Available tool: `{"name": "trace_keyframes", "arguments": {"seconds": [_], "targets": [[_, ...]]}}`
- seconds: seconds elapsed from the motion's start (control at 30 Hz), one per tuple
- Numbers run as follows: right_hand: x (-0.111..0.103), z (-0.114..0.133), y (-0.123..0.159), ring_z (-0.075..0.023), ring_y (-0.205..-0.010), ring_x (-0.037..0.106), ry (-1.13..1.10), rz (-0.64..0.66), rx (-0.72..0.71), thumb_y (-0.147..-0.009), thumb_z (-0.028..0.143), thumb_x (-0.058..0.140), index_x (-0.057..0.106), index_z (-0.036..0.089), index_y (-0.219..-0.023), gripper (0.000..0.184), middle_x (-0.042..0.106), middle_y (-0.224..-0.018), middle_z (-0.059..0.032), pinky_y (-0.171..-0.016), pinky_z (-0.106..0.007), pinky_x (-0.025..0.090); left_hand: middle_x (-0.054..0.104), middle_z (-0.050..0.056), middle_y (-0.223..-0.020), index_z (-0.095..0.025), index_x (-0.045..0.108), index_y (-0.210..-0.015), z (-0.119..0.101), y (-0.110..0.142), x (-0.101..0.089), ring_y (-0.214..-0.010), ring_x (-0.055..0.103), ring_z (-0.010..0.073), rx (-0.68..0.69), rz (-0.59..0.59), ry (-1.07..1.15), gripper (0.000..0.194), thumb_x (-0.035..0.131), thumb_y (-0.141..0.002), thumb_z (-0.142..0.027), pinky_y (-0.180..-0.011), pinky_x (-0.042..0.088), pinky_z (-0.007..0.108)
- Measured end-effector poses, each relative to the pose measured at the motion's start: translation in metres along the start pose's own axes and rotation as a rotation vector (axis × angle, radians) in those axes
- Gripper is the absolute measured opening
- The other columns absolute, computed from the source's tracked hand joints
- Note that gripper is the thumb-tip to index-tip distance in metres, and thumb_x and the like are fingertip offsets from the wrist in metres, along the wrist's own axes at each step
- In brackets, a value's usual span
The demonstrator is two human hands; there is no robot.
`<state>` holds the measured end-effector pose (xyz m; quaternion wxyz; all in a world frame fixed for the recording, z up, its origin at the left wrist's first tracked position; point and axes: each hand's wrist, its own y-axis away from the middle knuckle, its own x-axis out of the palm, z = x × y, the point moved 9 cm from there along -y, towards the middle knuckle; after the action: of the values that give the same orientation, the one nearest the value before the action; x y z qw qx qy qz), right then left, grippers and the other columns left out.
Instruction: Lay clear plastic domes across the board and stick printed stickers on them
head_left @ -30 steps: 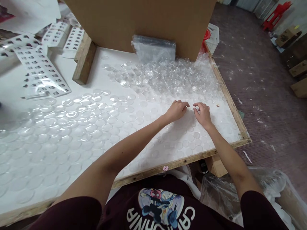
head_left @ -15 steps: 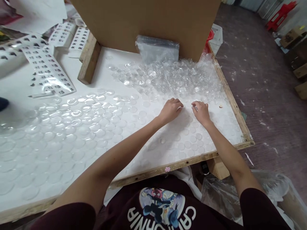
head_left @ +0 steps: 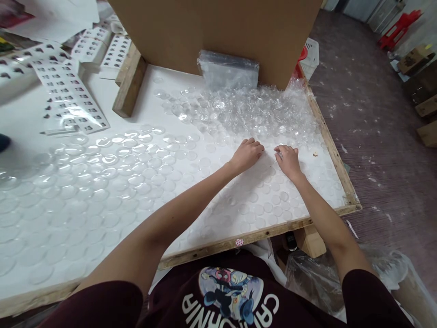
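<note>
Clear, round plastic discs lie across the white counter, loosely spaced toward the near right corner, packed closer and glinting at left; beyond them, clear, shiny plastic pieces lie in a jumbled heap.

Far edge of table: walled off by cardboard panel, fronted by plastic packet.
Left of panel: blocked by wood block.
Far right corner: crowded by heap of clear plastic.
Right edge: bounded by wooden rail.
Between left hand and right hand: narrowly open.
Near edge: crossed by left arm and right arm, passable between, over flat clear discs.
</note>
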<state>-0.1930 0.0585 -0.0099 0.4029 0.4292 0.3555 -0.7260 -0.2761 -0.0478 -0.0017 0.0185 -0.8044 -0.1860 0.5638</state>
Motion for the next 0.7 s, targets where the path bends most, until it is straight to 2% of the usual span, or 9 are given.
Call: {"name": "trace_keyframes", "arguments": {"seconds": [0.2, 0.37, 0.53, 0.7], "targets": [[0.003, -0.014, 0.000, -0.0235, -0.085, 0.066, -0.145, 0.043, 0.119, -0.090, 0.021, 0.051, 0.064, 0.023, -0.108, 0.022, 0.073, -0.088, -0.0041, -0.098, -0.046, 0.035, 0.072, 0.015, -0.109, -0.012, 0.069, -0.111, 0.000, -0.003, 0.001, -0.107, 0.057, 0.0312, -0.005, 0.019, -0.017, 0.025, 0.054, -0.092, -0.016, -0.091, 0.042, 0.043], [-0.004, -0.014, 0.004, -0.0245, -0.094, 0.064, -0.065, -0.014, 0.093, -0.091, 0.024, 0.051, 0.067, 0.020, -0.101, 0.019, 0.069, -0.107, -0.0097, -0.094, -0.043, 0.037, 0.072, 0.015, -0.110, -0.012, 0.067, -0.114, -0.002, -0.009, 0.007, -0.110, 0.056, 0.0326, -0.018, 0.049, -0.024, 0.028, 0.055, -0.092, -0.022, -0.093, 0.041, 0.044], [-0.009, -0.017, 0.004, -0.0244, -0.094, 0.062, -0.086, -0.093, 0.084, -0.090, 0.021, 0.051, 0.066, 0.019, -0.104, 0.021, 0.068, -0.108, -0.0096, -0.092, -0.041, 0.037, 0.072, 0.014, -0.110, -0.013, 0.065, -0.116, -0.001, -0.013, 0.008, -0.111, 0.057, 0.0315, -0.043, 0.044, 0.025, 0.031, 0.057, -0.086, -0.018, -0.094, 0.041, 0.042], [-0.004, -0.013, -0.002, -0.0271, -0.100, 0.061, -0.029, -0.102, 0.064, -0.091, 0.023, 0.055, 0.064, 0.020, -0.104, 0.016, 0.069, -0.108, -0.0100, -0.093, -0.042, 0.036, 0.071, 0.014, -0.112, -0.012, 0.062, -0.118, -0.006, -0.015, 0.007, -0.112, 0.056, 0.0316, -0.039, 0.048, 0.041, 0.034, 0.061, -0.085, -0.020, -0.095, 0.041, 0.042]]}}
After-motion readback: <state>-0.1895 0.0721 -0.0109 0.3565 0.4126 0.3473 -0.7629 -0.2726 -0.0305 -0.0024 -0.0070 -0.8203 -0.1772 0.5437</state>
